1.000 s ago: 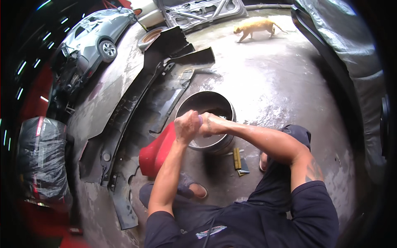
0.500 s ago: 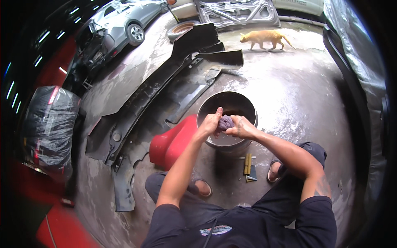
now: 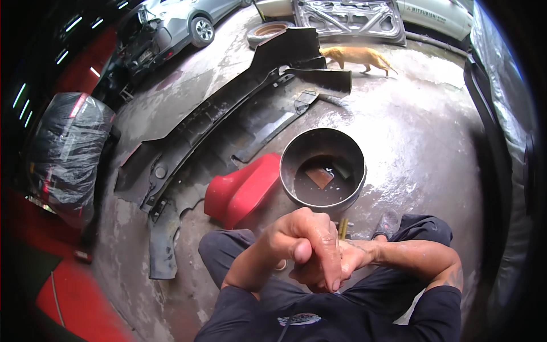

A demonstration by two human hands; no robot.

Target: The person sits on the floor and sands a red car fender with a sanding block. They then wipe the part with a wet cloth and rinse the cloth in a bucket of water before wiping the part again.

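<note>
My left hand (image 3: 305, 245) is raised close to my body, its fingers curled over my right hand (image 3: 348, 259), which is partly hidden beneath it; whatever lies between them cannot be seen. Both look wet. Beyond them stands a dark metal bucket (image 3: 290, 165) holding murky water and a brown flat piece (image 3: 319, 178) beside a darker one. Narrow yellow strips (image 3: 343, 227) lie on the floor behind my hands. A red plastic part (image 3: 233, 194) rests left of the bucket.
Black bumper pieces (image 3: 194, 131) stretch along the left floor, near a plastic-wrapped part (image 3: 71, 154). Behind are a silver car (image 3: 182, 23), a tyre (image 3: 268, 31), a metal panel (image 3: 347, 20) and an orange cat (image 3: 359, 57). A covered shape (image 3: 501, 97) borders the right.
Both hands have come from over the bucket back toward my body, uncovering its contents. The purple cloth they held is out of sight. The cat has moved, its head now behind the bumper.
</note>
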